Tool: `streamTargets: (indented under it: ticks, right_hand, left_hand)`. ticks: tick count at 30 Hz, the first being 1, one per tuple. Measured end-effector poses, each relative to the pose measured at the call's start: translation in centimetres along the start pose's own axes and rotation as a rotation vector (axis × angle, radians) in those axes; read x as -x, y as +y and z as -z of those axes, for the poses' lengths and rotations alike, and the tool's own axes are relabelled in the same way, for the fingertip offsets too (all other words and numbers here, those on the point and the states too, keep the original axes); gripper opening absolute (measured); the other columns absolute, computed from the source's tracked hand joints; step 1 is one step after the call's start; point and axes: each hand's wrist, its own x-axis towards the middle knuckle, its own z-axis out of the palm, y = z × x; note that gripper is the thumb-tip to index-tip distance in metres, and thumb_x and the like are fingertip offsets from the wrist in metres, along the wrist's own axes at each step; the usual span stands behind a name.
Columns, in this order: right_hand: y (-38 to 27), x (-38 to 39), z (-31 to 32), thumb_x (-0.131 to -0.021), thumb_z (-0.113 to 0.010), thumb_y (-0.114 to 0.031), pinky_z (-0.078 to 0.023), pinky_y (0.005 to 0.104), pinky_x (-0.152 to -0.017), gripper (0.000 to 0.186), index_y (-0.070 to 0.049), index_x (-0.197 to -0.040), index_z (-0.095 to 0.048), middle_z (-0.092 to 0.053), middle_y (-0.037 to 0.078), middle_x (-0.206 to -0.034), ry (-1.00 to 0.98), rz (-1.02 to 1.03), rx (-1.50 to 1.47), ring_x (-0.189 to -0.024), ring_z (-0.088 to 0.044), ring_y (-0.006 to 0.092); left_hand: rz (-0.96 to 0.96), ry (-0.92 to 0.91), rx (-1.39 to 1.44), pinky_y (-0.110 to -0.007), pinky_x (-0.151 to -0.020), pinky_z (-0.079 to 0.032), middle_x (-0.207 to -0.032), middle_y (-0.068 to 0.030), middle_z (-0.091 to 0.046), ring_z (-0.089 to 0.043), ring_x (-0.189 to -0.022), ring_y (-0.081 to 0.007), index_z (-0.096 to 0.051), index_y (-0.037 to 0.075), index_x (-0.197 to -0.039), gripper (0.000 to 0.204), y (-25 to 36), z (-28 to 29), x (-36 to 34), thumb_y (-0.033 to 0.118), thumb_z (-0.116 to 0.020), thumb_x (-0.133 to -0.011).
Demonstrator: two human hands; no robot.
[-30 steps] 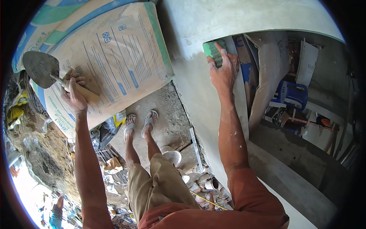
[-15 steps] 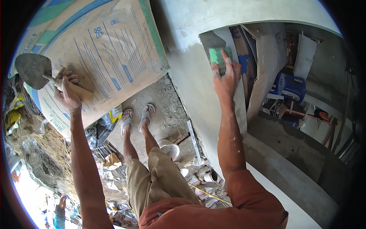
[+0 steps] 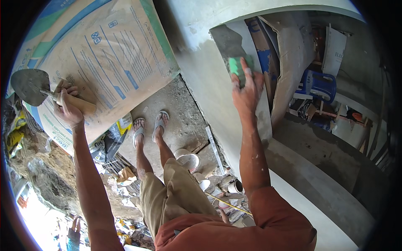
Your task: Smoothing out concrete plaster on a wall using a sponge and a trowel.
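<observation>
My left hand point(image 3: 68, 106) is wrapped round the wooden handle of a pointed trowel point(image 3: 30, 87), its grey blade turned to the far left over printed bags. My right hand point(image 3: 250, 94) grips a green sponge point(image 3: 234, 67), index finger stretched along its top. The sponge lies against the grey plastered surface point(image 3: 201, 79) beside the opening. A darker, wet-looking patch point(image 3: 226, 39) of plaster shows just beyond the sponge. The sponge's underside is hidden.
Large paper bags point(image 3: 121, 54) fill the upper left. By my sandalled feet are a bucket point(image 3: 189, 162), a metal straightedge point(image 3: 215, 150) and rubble. Cardboard point(image 3: 289, 54) and a blue plastic chair point(image 3: 317, 88) stand in the opening. Another person's hands point(image 3: 75, 225) show at lower left.
My right hand has drawn the sponge toward me, uncovering more of the dark patch. The left hand still holds the trowel; the whole view has shifted slightly.
</observation>
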Motion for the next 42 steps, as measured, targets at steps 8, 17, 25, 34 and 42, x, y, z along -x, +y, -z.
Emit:
streamTargets:
  ticks: [8, 17, 25, 34, 42]
  right_hand:
    - [-0.7, -0.6, 1.2, -0.084, -0.069, -0.02, -0.039, 0.048, -0.094, 0.054, -0.024, -0.135, -0.054, -0.047, 0.017, -0.107, 0.013, -0.043, -0.221, -0.106, -0.045, 0.0339]
    - [6.0, 4.7, 2.0, -0.083, -0.069, -0.014, -0.041, 0.0441, -0.09, 0.056, -0.024, -0.136, -0.053, -0.05, 0.017, -0.108, 0.018, -0.062, 0.096, -0.102, -0.048, 0.0336]
    - [-1.0, -0.4, 1.1, -0.083, -0.068, -0.013, -0.04, 0.0457, -0.094, 0.057, -0.023, -0.137, -0.052, -0.049, 0.016, -0.11, -0.031, 0.123, -0.118, -0.105, -0.047, 0.0351]
    - [7.6, 6.1, 3.4, -0.083, -0.068, -0.011, -0.04, 0.0439, -0.094, 0.057, -0.022, -0.137, -0.052, -0.048, 0.016, -0.108, -0.021, -0.085, 0.143, -0.105, -0.047, 0.034]
    - [1.4, 2.6, 2.0, -0.08, -0.071, -0.011, -0.039, 0.0454, -0.094, 0.06, -0.024, -0.136, -0.054, -0.047, 0.016, -0.111, -0.066, 0.165, 0.028, -0.108, -0.044, 0.0344]
  left_hand:
    - [0.016, -0.003, 0.011, -0.024, -0.065, -0.048, -0.094, -0.012, -0.065, -0.059, -0.074, -0.0134, -0.053, -0.007, -0.122, 0.034, 0.2, -0.4, 0.2, 0.013, -0.049, -0.096]
    - [0.007, 0.012, -0.019, -0.024, -0.069, -0.047, -0.091, -0.0136, -0.065, -0.06, -0.073, -0.0135, -0.055, -0.01, -0.121, 0.035, 0.7, -0.7, 0.2, 0.013, -0.047, -0.095]
    - [0.024, -0.013, -0.027, -0.025, -0.069, -0.048, -0.093, -0.0144, -0.065, -0.061, -0.074, -0.0145, -0.054, -0.01, -0.121, 0.035, 0.7, -0.7, 0.1, 0.011, -0.047, -0.095]
    - [-0.002, -0.042, -0.055, -0.026, -0.071, -0.05, -0.098, -0.0149, -0.064, -0.062, -0.078, -0.0159, -0.052, -0.009, -0.125, 0.035, -0.2, -0.2, 0.0, 0.011, -0.046, -0.097]
    - [-0.006, 0.0, -0.033, -0.026, -0.068, -0.049, -0.095, -0.0151, -0.065, -0.062, -0.074, -0.0164, -0.054, -0.011, -0.121, 0.034, 0.2, -0.3, 0.1, 0.011, -0.048, -0.095]
